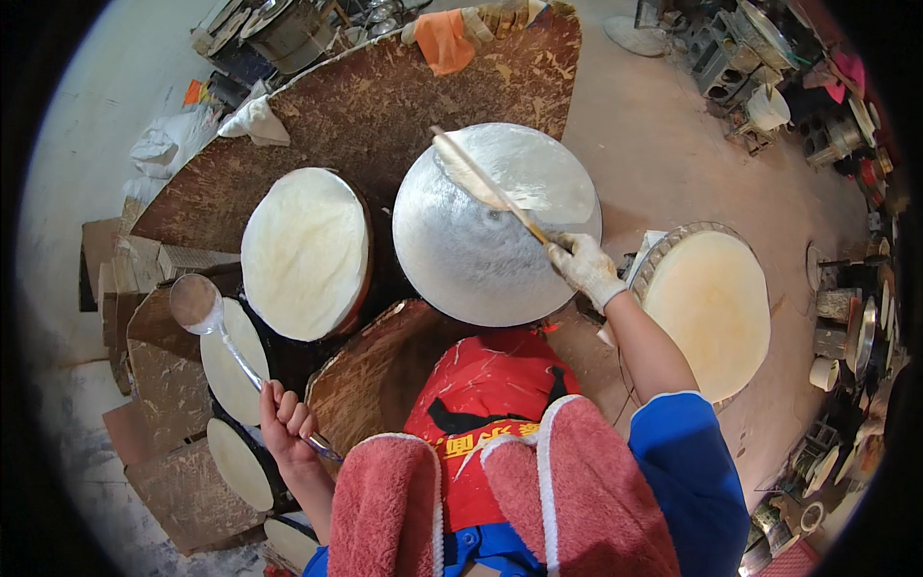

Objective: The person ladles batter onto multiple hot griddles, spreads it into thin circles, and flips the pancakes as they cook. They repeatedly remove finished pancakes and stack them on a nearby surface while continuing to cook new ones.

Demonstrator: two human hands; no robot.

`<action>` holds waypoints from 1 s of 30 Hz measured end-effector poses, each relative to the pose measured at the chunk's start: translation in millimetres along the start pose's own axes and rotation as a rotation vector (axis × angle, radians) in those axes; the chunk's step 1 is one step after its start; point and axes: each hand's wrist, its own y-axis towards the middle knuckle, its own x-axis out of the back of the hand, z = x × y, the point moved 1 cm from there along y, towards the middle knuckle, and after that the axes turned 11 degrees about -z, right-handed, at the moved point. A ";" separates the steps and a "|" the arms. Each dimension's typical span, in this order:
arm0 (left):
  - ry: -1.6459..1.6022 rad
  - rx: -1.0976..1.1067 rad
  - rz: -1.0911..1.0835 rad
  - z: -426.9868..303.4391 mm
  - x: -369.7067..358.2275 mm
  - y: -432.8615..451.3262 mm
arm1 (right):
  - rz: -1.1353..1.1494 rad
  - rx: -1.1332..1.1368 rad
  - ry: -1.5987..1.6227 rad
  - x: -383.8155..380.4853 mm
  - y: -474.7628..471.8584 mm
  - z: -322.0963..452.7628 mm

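My left hand (288, 422), bare, grips the handle of a metal ladle (198, 303), whose round bowl is up at the left. On my right hand (585, 267) is a whitish knit glove; its fingers hold a long, thin wooden spreader stick (483, 177). The stick lies across a round metal griddle (476, 267), beside a pale sheet of batter (555, 177) covering part of the upper griddle. To the left is a round surface (306, 252) topped with a wrinkled pale sheet. At the right stands a round stack of pale flat sheets (710, 314).
Brown worn boards (346, 108) curve behind the griddle, with an orange cloth (443, 42) and a white cloth (258, 122) on their edge. More pale rounds (238, 465) stand at the lower left. Concrete blocks (721, 65) and clutter line the right side.
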 end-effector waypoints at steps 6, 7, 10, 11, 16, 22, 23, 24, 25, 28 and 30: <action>-0.073 -0.006 -0.052 11.5 2.7 -17.1 | 0.224 -0.026 -0.045 9.4 -10.0 12.1; -0.087 -0.017 -0.051 13.2 2.6 -21.7 | 0.222 -0.088 -0.047 14.5 -3.5 15.5; -0.081 -0.064 -0.101 19.3 3.7 -37.1 | -0.005 0.058 -0.119 28.4 28.2 26.4; -0.075 -0.076 -0.134 21.4 4.8 -41.8 | -0.138 0.121 -0.152 30.8 35.4 28.4; -0.116 -0.084 -0.203 34.4 14.9 -60.6 | 0.327 0.069 -0.229 24.6 24.4 24.5; -0.189 -0.079 -0.318 51.9 28.1 -83.9 | 0.318 0.209 -0.218 44.8 16.0 36.4; -0.178 -0.088 -0.340 53.5 28.7 -88.4 | 0.258 0.195 -0.279 46.2 26.1 39.7; -0.186 -0.093 -0.340 54.7 28.5 -92.7 | 0.246 0.135 -0.200 42.0 37.1 43.1; -0.205 -0.092 -0.323 55.2 27.9 -96.6 | 0.197 0.057 -0.116 39.0 47.2 44.2; -0.194 -0.111 -0.331 52.7 27.5 -104.7 | 0.213 0.280 -0.217 14.5 57.1 42.2; -0.140 -0.123 -0.363 48.0 30.8 -104.2 | 0.454 0.091 -0.108 1.6 40.4 31.0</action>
